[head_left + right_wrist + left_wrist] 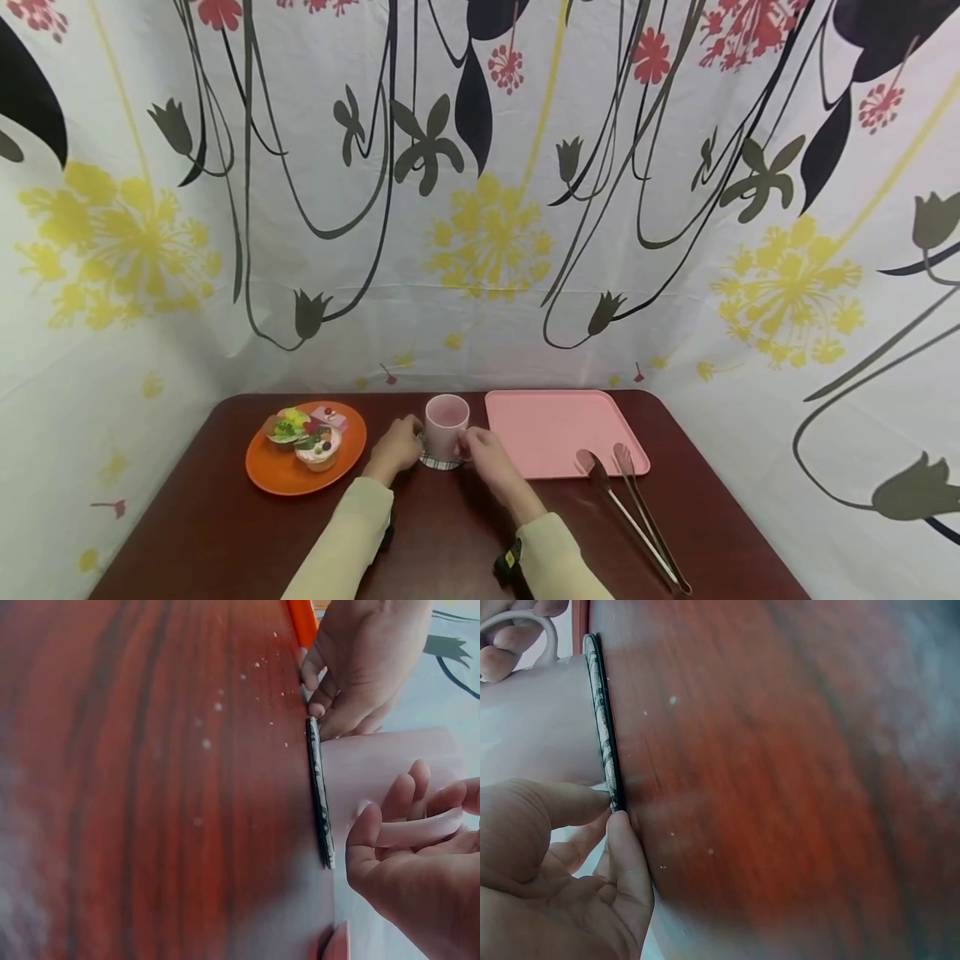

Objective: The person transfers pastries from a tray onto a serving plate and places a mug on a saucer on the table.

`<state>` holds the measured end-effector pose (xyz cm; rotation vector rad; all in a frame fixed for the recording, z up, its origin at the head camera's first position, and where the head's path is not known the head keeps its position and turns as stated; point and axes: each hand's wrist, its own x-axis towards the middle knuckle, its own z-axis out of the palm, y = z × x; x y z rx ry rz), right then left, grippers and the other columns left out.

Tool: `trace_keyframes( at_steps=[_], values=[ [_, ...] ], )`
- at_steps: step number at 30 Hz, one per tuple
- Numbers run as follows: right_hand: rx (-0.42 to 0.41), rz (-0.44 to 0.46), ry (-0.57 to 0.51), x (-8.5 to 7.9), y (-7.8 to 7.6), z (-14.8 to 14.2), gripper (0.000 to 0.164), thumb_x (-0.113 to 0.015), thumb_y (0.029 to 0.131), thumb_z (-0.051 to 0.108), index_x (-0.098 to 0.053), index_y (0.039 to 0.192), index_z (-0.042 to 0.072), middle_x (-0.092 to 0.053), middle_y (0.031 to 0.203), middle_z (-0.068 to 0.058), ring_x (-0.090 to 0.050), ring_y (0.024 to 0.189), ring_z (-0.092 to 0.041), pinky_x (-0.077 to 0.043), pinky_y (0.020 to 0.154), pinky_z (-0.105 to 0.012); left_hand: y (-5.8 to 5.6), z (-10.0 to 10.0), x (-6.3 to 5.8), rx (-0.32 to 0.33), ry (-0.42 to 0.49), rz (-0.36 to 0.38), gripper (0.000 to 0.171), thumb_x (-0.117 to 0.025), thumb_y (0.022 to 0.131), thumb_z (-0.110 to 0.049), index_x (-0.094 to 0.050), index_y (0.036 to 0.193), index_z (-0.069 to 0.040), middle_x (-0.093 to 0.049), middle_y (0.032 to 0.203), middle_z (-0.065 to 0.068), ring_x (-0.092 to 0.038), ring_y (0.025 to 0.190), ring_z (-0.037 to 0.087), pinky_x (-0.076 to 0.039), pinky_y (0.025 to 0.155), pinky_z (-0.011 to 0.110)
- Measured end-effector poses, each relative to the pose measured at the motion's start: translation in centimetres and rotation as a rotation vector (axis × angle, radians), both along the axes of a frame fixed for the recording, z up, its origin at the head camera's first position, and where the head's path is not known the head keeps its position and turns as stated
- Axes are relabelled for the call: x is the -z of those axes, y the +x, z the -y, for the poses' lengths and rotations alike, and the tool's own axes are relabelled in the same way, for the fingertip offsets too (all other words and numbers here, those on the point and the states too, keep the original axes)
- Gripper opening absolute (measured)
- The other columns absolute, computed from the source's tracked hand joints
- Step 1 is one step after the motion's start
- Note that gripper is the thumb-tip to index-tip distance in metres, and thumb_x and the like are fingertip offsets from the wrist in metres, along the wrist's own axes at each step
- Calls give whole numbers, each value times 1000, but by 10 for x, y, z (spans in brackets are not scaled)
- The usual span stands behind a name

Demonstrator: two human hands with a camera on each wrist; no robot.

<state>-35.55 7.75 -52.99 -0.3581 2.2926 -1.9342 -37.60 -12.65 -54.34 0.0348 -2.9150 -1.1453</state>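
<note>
A pink mug (446, 423) stands upright on a round plaid coaster (439, 463) with a dark underside, near the table's back edge. My left hand (397, 452) is at the mug's left side. In the left wrist view its thumb and finger pinch the edge of the coaster (604, 724). From the right, my right hand (495, 468) holds the mug's handle, its fingers curled round the handle (420, 829) in the right wrist view. The mug's base rests against the coaster's top.
On the left, an orange plate (273, 473) carries several small toy-like pastries (318, 447). A pink tray (562, 425) lies at the back right, with the ends of metal tongs (637, 521) over its front edge. A patterned curtain (480, 350) hangs behind the dark wooden table (442, 550).
</note>
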Motion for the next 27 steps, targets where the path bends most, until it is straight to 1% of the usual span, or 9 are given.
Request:
trace_keyframes(
  at_steps=[3,5,9,11,12,16,19,21,27],
  values=[
    [3,-3,8,1,0,1,31,-49,108,16,-61,89,-4,-62,84,-2,-55,80,-16,-49,71,-28,0,1,0,-1,-5,-6,32,-61,99,-14,-66,129,-4,-63,127,22,-62,107,39,-55,97,67],
    [10,1,18,1,-2,1,32,-50,109,17,-62,89,-5,-63,84,-3,-56,81,-16,-50,72,-29,6,-1,-10,-10,10,22,32,-63,99,-12,-66,130,-4,-63,130,22,-62,110,39,-53,102,68],
    [17,-24,90,-1,-5,-2,36,-55,109,25,-67,91,-4,-66,85,-4,-59,82,-15,-54,72,-31,10,-2,-15,-16,4,26,32,-62,101,-13,-67,131,-4,-63,130,22,-63,112,38,-52,104,68],
    [21,-55,158,-2,-7,-5,37,-58,109,28,-69,91,-2,-68,86,-4,-61,82,-14,-55,72,-30,11,-2,-16,-15,3,20,32,-62,101,-14,-66,131,-3,-64,129,22,-63,111,39,-53,102,68],
    [22,-77,196,-3,-7,-6,36,-59,109,29,-70,93,-1,-69,88,-4,-61,82,-14,-55,73,-29,8,1,-8,-6,1,-10,33,-61,102,-17,-65,132,-3,-64,129,22,-63,111,38,-54,102,66],
    [14,-179,322,-10,-11,-17,30,-65,106,30,-67,110,0,-72,104,-12,-66,93,-20,-55,82,-33,8,2,-6,-42,84,-12,47,-60,104,-20,-51,146,-1,-59,142,28,-61,123,46,-51,110,68],
    [13,-230,365,-19,-14,-27,38,-66,105,28,-60,128,-2,-69,123,-25,-68,108,-32,-58,93,-45,11,0,-15,-92,187,5,61,-57,104,-18,-35,158,1,-48,155,34,-54,136,53,-43,118,70],
    [22,-238,387,-26,-16,-36,45,-66,104,27,-55,135,-3,-65,130,-31,-68,113,-39,-58,98,-54,11,2,-16,-95,221,-16,64,-57,104,-17,-32,159,3,-47,154,37,-54,135,53,-44,118,70],
    [69,-203,470,-46,-15,-68,48,-64,107,28,-51,146,3,-62,138,-30,-67,119,-40,-57,103,-59,13,11,-23,-88,244,-193,35,-56,107,-19,-62,136,-1,-69,127,21,-65,108,35,-57,99,57]
  ],
)
